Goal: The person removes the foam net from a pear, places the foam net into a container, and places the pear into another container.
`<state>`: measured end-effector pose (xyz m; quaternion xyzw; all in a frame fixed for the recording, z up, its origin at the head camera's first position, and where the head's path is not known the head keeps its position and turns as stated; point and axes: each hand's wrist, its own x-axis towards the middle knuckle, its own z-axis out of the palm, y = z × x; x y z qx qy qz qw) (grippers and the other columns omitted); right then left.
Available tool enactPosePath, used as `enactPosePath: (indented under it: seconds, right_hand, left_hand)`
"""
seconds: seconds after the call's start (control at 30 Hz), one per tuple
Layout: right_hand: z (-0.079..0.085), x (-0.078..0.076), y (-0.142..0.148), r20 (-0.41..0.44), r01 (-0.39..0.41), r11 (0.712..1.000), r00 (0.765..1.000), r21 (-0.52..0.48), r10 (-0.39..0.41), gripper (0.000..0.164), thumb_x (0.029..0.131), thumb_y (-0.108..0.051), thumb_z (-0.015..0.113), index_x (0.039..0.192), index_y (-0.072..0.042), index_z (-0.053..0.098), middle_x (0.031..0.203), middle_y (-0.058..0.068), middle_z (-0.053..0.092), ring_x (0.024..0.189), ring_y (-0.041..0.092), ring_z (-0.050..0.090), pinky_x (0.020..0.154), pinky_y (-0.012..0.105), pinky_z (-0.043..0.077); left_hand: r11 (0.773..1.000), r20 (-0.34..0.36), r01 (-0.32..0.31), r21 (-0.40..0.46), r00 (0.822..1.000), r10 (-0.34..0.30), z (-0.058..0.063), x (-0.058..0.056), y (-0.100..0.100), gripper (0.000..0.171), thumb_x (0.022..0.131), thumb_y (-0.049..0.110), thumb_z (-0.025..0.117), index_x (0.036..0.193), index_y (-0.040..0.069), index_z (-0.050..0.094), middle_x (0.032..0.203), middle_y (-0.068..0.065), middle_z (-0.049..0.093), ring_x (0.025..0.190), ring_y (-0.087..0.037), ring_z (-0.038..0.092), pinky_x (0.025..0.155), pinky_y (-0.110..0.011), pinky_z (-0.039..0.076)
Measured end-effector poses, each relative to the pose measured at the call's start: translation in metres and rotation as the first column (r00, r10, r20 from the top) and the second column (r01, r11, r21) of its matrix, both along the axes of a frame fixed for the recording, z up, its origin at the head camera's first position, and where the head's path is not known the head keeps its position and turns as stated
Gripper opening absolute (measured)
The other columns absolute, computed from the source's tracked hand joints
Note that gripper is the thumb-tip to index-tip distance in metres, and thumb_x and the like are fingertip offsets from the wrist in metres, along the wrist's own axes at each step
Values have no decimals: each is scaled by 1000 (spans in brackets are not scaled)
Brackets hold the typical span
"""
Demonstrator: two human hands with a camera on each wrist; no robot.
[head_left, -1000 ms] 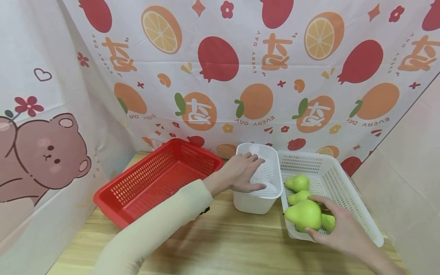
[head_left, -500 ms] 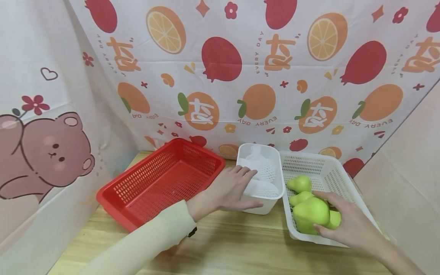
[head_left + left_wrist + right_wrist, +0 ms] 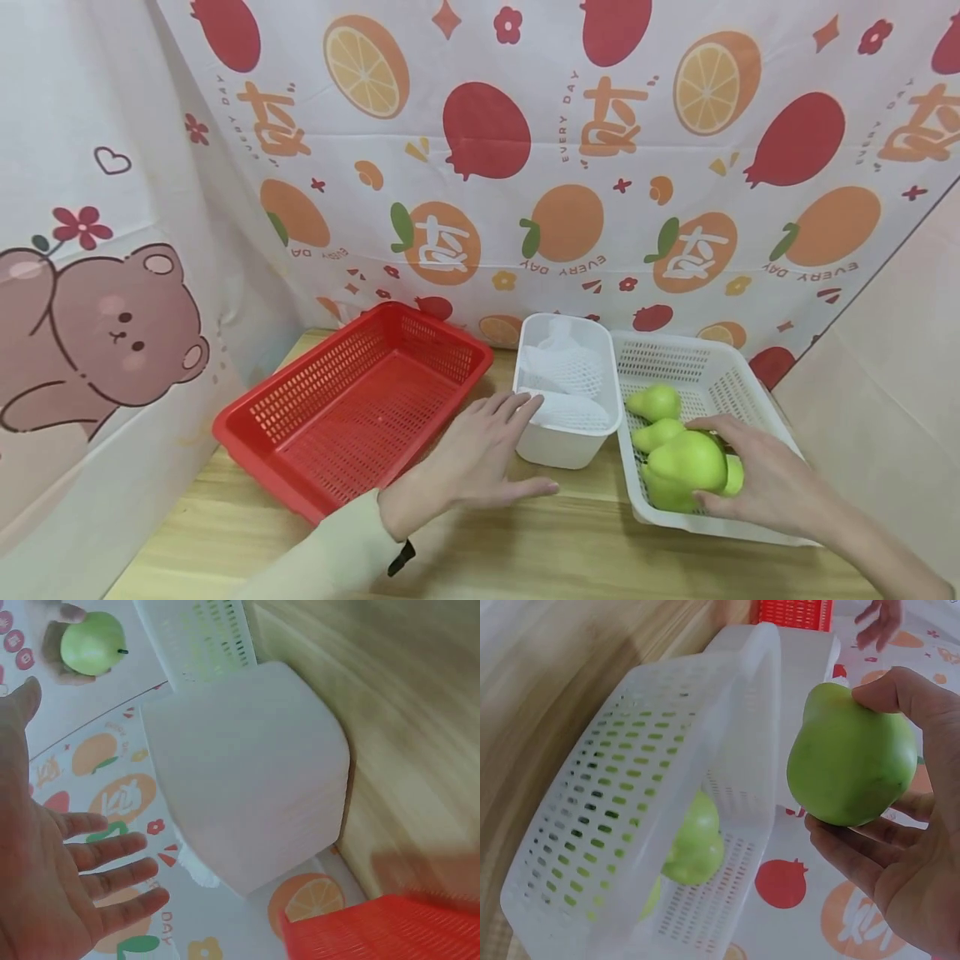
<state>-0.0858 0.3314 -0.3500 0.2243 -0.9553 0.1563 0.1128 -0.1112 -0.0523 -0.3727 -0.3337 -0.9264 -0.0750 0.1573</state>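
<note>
My right hand [image 3: 780,479] grips a green pear [image 3: 686,467] between thumb and fingers, above the near part of a white perforated basket [image 3: 667,362]. The right wrist view shows this pear [image 3: 851,761] raised clear of the basket wall. Several more green pears [image 3: 654,402] lie inside the basket. My left hand [image 3: 472,458] hovers with spread fingers, holding nothing, at the near left of a white bin [image 3: 555,452]. White foam net sleeves [image 3: 577,371] lie in that bin. In the left wrist view the open palm [image 3: 45,877] is beside the bin's outer wall.
A red perforated basket [image 3: 360,417] stands left of the bin, with nothing seen inside. All the containers rest on a wooden table [image 3: 525,542]. A printed fruit cloth [image 3: 487,208] hangs behind, and pale cloths enclose both sides.
My left hand has drawn back from over the white bin, leftward and toward me, uncovering the foam nets. My right hand still holds the pear, now turned a little and slightly farther right.
</note>
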Motion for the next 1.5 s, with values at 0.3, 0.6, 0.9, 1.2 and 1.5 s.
enactPosePath:
  seconds: [0.3, 0.6, 0.9, 1.2, 1.5]
  right_hand:
    - [5, -13, 7, 24, -19, 999, 1000, 33, 18, 79, 59, -29, 101, 128, -16, 63, 117, -6, 71, 92, 0, 64, 74, 27, 59]
    - [4, -29, 28, 63, -11, 996, 998, 92, 5, 80, 62, -28, 100, 130, -13, 61, 122, 2, 70, 96, 8, 67, 77, 30, 60]
    - [-4, -51, 53, 114, -2, 984, 993, 180, -19, 81, 65, -32, 98, 131, -5, 59, 125, 14, 68, 95, 17, 68, 76, 36, 60]
    - [-13, -70, 74, 154, 19, 971, 987, 237, -56, 87, 63, -33, 99, 129, 3, 57, 116, 22, 68, 87, 22, 69, 71, 45, 62]
    - [-26, -80, 81, 183, 28, 971, 980, 237, -73, 87, 64, -38, 97, 129, 4, 58, 118, 23, 67, 88, 23, 67, 72, 46, 61]
  left_hand:
    - [999, -31, -38, 28, 999, 39, -20, 19, -10, 109, 81, 85, 63, 159, 11, 43, 159, -14, 53, 146, -36, 54, 116, -50, 49]
    - [998, 4, -55, 11, 998, 55, -37, 32, -18, 118, 80, 91, 57, 165, 13, 34, 164, -12, 49, 154, -34, 45, 122, -53, 43]
    - [998, -28, -56, 10, 998, 56, -50, 39, -26, 124, 77, 92, 59, 167, 13, 29, 168, -13, 42, 155, -36, 44, 120, -56, 44]
    - [998, -21, -67, -10, 998, 67, -56, 41, -34, 124, 75, 91, 62, 165, 11, 34, 168, -15, 42, 157, -37, 39, 121, -57, 43]
    - [997, -7, -66, -42, 998, 65, -58, 44, -36, 124, 74, 91, 64, 165, 13, 34, 168, -15, 42, 158, -36, 37, 121, -56, 43]
